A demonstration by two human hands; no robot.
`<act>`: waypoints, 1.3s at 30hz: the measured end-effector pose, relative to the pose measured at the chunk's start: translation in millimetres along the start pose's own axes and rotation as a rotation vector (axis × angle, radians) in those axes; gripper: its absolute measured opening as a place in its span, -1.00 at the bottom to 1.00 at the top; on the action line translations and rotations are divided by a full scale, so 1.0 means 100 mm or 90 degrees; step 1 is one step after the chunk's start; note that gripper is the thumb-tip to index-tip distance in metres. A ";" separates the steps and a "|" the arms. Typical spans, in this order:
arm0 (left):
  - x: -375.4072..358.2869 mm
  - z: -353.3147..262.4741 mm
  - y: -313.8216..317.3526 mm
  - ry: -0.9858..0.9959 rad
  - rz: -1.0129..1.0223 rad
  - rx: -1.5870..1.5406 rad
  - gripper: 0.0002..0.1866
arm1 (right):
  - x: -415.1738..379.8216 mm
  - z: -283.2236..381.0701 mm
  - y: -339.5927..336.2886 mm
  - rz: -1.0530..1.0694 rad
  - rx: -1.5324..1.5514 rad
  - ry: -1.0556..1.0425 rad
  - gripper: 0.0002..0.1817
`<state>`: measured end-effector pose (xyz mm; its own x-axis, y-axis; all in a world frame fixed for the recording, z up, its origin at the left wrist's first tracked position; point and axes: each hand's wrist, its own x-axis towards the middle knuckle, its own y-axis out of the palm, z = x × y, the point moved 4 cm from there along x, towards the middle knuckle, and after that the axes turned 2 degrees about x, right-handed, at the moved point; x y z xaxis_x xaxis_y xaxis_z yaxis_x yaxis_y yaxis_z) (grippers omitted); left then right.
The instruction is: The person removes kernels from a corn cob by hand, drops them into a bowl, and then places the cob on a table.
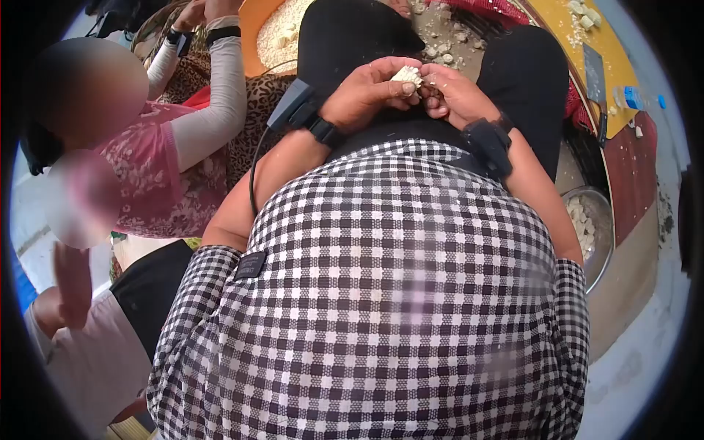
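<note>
My left hand is closed round a short piece of white corn cob, held above my lap between my knees. Pale kernels show on the side of the cob facing up. Against the cob's right edge, my right hand has its thumb and fingers pinched together. Its curled fingers partly hide what lies between them. A few loose kernels are near the right fingertips.
Left of my knee stands an orange basin of kernels. Cob pieces litter the floor ahead. To the right, a cleaver and water bottle lie on a yellow board, near a metal bowl. Other people sit at left.
</note>
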<state>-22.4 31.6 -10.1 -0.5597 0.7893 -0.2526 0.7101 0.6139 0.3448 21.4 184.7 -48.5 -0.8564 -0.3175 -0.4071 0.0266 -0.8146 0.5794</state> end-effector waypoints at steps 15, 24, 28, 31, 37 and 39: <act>0.37 -1.33 0.46 0.170 0.199 -0.205 -0.78 | -0.56 1.27 0.57 0.086 0.174 -0.185 -0.74; 1.62 -1.77 0.36 0.300 0.076 -0.135 -0.50 | 0.22 2.50 -0.19 -0.087 0.106 -0.401 -0.79; 2.17 -1.31 0.29 0.221 0.025 -0.079 -0.50 | 0.44 2.20 -0.65 -0.183 0.179 -0.394 -0.72; 2.36 -0.94 0.28 0.187 -0.014 -0.204 -0.49 | 0.45 2.12 -0.90 -0.167 0.105 -0.353 -0.81; 2.43 -0.99 0.18 0.205 -0.042 -0.137 -0.52 | 0.48 2.22 -0.92 -0.230 0.012 -0.347 -0.85; 2.44 -1.01 0.13 0.186 -0.056 -0.134 -0.52 | 0.51 2.26 -0.92 -0.233 0.001 -0.342 -0.85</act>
<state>-192.9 230.4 23.7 -0.7352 0.6771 -0.0308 0.5670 0.6393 0.5194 -141.1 352.5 37.0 -0.9484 0.2680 -0.1696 -0.3169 -0.8229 0.4716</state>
